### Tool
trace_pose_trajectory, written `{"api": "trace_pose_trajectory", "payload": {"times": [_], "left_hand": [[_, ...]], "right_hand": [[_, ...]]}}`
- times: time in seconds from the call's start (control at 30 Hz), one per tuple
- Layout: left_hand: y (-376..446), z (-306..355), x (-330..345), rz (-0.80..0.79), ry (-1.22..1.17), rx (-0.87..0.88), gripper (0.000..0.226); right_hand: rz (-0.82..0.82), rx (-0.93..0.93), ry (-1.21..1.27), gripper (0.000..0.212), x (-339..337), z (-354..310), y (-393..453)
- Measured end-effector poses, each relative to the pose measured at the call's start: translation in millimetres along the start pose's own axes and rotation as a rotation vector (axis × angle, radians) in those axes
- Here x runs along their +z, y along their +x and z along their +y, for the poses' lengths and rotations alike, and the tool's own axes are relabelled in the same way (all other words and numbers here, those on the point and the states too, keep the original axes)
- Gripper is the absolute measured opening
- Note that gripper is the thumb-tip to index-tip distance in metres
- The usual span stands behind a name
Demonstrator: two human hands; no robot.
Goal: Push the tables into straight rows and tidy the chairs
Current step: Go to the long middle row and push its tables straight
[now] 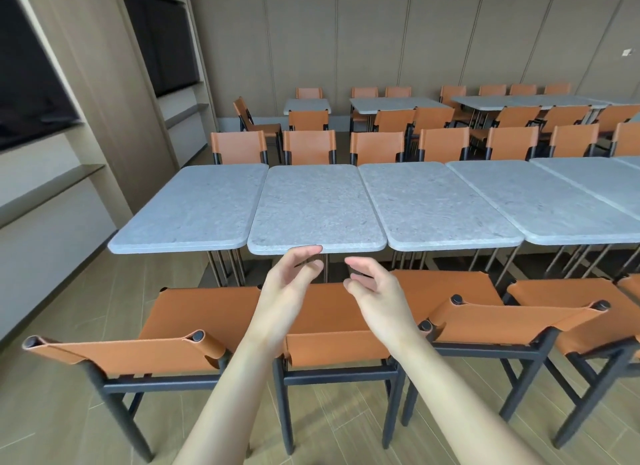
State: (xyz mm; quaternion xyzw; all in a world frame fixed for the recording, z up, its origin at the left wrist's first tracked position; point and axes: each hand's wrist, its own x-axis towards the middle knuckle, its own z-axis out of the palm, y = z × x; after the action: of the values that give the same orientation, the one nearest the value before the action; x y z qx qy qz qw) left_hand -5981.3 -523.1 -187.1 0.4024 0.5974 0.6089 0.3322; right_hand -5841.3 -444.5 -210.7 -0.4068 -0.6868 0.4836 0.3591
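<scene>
A row of grey stone-topped tables runs left to right in front of me. The second table [317, 208] juts a little nearer than the leftmost table [194, 208] and the third one [440, 205]. My left hand [287, 288] reaches out with loosely curled fingers, its fingertips at that table's near edge. My right hand [374, 291] hovers just short of the edge, fingers loosely curled, holding nothing. Both arms stretch over an orange chair [336, 329] with a black frame, flanked by an orange chair on the left [145, 347] and one on the right [485, 322].
More orange chairs [308, 146] line the far side of the row. Behind them stand more grey tables [398, 104] with chairs along the panelled back wall. A wooden wall with shelves and dark screens [31, 94] runs down the left. The floor is wood plank.
</scene>
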Motion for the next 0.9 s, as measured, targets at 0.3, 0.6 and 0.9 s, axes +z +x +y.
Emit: {"api": "trace_pose_trajectory", "payload": {"times": [0.3, 0.6, 0.9], "left_hand": [[3, 3, -47, 0.093, -0.005, -0.002, 0.022], [25, -3, -114, 0.088, 0.037, -0.023, 0.02], [56, 2, -201, 0.054, 0.051, -0.035, 0.018]], "right_hand": [[-0.058, -0.017, 0.026, 0.033, 37, -14, 17], [-0.113, -0.018, 0.041, 0.03, 111, -34, 39], [-0.1, -0.016, 0.06, 0.03, 196, -67, 53]]}}
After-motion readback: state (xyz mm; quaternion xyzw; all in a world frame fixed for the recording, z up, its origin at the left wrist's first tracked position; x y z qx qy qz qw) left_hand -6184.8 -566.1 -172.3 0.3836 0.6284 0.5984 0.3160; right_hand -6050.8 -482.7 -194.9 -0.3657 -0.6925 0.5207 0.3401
